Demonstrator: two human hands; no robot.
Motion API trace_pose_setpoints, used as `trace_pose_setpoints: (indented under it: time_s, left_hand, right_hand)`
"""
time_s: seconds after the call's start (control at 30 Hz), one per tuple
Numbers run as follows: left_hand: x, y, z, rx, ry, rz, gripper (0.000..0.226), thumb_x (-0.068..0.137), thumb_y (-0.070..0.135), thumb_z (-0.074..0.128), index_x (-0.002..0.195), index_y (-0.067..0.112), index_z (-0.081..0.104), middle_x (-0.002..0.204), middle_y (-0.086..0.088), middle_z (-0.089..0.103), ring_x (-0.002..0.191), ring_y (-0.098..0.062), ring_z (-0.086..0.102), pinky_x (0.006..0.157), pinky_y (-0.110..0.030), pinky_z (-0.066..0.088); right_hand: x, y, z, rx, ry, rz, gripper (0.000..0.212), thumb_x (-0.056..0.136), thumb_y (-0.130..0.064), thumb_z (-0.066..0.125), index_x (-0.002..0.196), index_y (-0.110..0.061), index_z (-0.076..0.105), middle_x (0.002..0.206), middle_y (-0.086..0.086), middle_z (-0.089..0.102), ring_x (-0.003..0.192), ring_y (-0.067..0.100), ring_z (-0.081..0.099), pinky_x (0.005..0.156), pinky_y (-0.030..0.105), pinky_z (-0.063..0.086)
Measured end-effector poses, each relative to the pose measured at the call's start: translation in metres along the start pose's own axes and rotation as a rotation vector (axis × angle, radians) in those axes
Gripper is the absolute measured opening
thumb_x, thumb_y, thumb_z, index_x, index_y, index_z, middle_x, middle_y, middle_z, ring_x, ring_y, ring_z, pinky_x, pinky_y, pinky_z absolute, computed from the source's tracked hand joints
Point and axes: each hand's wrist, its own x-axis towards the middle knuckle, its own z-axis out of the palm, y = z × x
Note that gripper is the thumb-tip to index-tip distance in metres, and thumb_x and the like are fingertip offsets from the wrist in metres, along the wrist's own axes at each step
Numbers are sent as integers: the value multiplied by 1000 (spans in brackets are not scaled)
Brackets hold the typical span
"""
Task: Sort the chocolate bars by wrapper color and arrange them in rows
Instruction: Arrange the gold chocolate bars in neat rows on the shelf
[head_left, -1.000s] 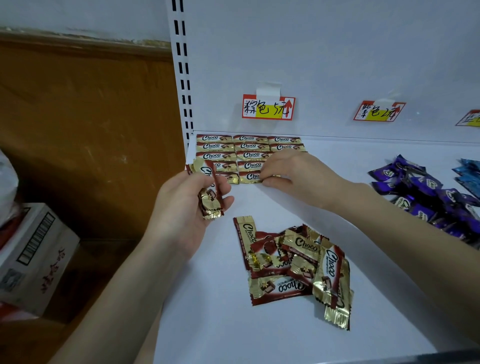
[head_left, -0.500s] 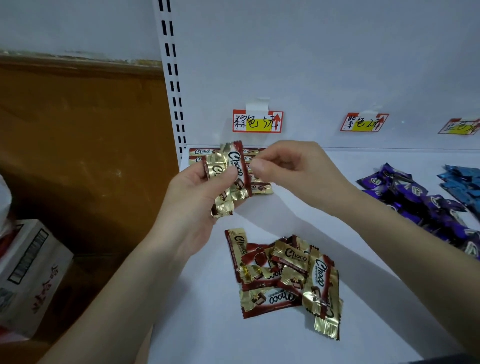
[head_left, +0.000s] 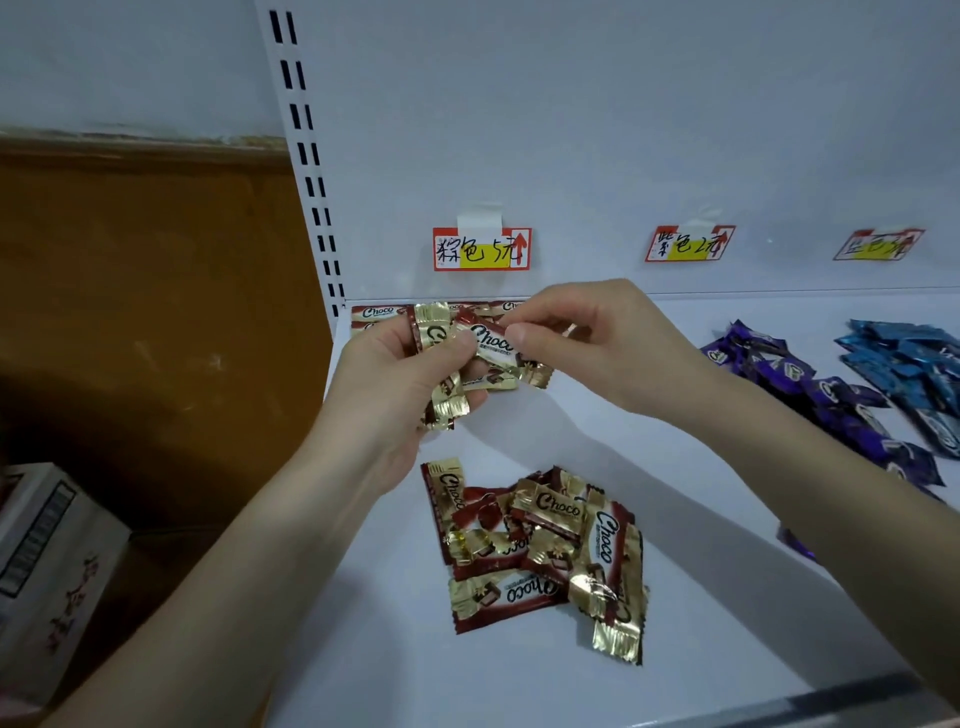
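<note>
My left hand grips a small bunch of brown-and-gold Choco bars above the white shelf. My right hand pinches the end of one bar from that bunch. Behind the hands, mostly hidden, lie neat rows of brown bars at the shelf's back left. A loose pile of brown bars sits near the shelf's front. Purple bars lie heaped to the right, blue bars farther right.
Handwritten price tags are taped to the back wall: one above the brown rows, one above the purple, one at the right. A cardboard box stands lower left, off the shelf. A slotted upright bounds the shelf's left.
My right hand left the arranged rows and came up to the bunch in my left hand, where it now pinches one bar. My left hand lifted the bunch higher.
</note>
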Motion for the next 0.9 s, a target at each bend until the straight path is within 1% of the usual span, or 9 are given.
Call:
trace_pose_setpoints:
  time_s: [0.07,0.1,0.17,0.3,0.43,0.5,0.6,0.7,0.9]
  left_hand:
    - [2,0,4,-10,2,-13,5,85,1,61,86,6,63,68,-5,68,54,-9,64,52,-22,56]
    - [3,0,6,-20,-2,-24,5,86,0,61,87,4,62,69,-7,67,54,-9,64,52,-22,56]
    - [4,-1,10,-42,-17,-57,5,87,0,59,89,3,62,73,-9,66,54,-10,64,52,-22,56]
    - [5,-1,13,-76,-10,-133,4,88,3,58,89,3,62,77,-11,67,61,-12,67,56,-25,58]
    - [2,-3,2,-118,53,-164,10,90,-1,52,96,3,60,81,-12,71,76,-18,72,63,-33,60]
    - [-1,-6,-4,-125,54,-170,16,92,-3,47,100,4,59,86,-12,73,79,-19,72,63,-33,60]
    - [-4,-10,-9,-133,53,-177,20,93,-5,43,102,4,59,92,-15,71,78,-20,72,60,-32,60]
    - [-4,-11,-11,-149,59,-191,22,93,-5,42,103,4,60,88,-15,71,76,-19,72,57,-30,59]
    - [-4,-12,-12,-160,61,-188,21,93,-4,43,102,3,61,81,-12,72,74,-19,72,55,-29,58]
  right_hand:
    - [-3,1,1,-155,88,-159,29,79,-31,68,98,-10,70,82,-14,61,77,-1,54,69,8,39]
    - [-5,2,1,-225,99,-242,33,77,-34,67,96,-8,71,82,-8,62,78,2,53,69,11,41]
    - [-5,7,1,-294,101,-328,29,76,-28,67,91,-4,71,83,6,65,78,10,54,68,18,44]
    - [-1,22,-11,-277,65,-205,16,77,-16,71,91,-7,72,88,6,68,81,7,53,71,7,39]
    - [3,45,-23,-297,-13,-8,13,82,-13,68,95,-11,72,97,3,68,74,2,55,75,8,38]
    - [3,53,-24,-323,-61,30,15,83,-13,67,96,-8,71,100,4,68,80,6,56,78,12,38]
    - [3,59,-20,-366,-133,33,15,83,-11,66,97,-6,70,100,7,68,93,21,59,84,26,40]
    - [4,63,-16,-410,-183,29,17,85,-14,65,99,-7,70,102,6,68,95,22,58,84,30,38]
    - [5,68,-10,-421,-186,10,17,84,-12,66,99,-6,71,102,7,68,96,24,58,84,35,39]
